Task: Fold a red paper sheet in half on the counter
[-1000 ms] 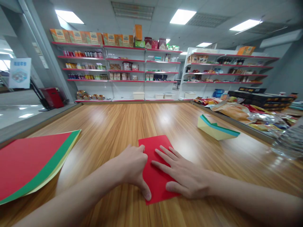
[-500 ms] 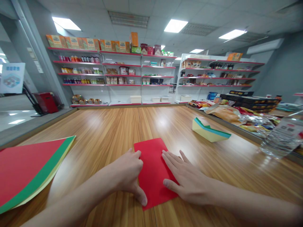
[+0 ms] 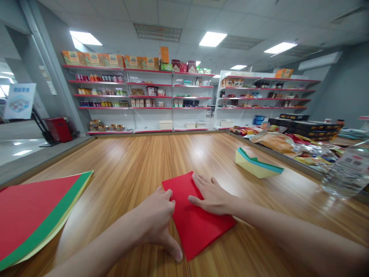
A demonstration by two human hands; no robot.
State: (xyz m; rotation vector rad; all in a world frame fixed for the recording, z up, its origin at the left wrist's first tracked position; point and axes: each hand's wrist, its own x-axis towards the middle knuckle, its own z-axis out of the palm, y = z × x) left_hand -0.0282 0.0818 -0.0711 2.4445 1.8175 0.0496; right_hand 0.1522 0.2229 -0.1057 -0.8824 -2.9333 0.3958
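Observation:
A red sheet of paper (image 3: 198,227) lies at a slant on the wooden table, near its front. My left hand (image 3: 158,219) rests along the sheet's left edge, with the thumb stretched toward the near corner and the other fingers curled. My right hand (image 3: 211,196) lies flat on the upper right part of the red paper, fingers spread and holding nothing. Part of the sheet's right edge is hidden under that hand and wrist.
Red, green and yellow sheets (image 3: 37,215) lie at the left. A folded paper boat (image 3: 258,165) stands right of the hands. A clear plastic bottle (image 3: 346,169) and snack packages (image 3: 279,144) are farther right. Stocked shelves (image 3: 152,96) stand behind the table (image 3: 129,161).
The red paper has turned, its near part swinging to the right. My right hand has moved up and left over the sheet. The camera view has tilted slightly up.

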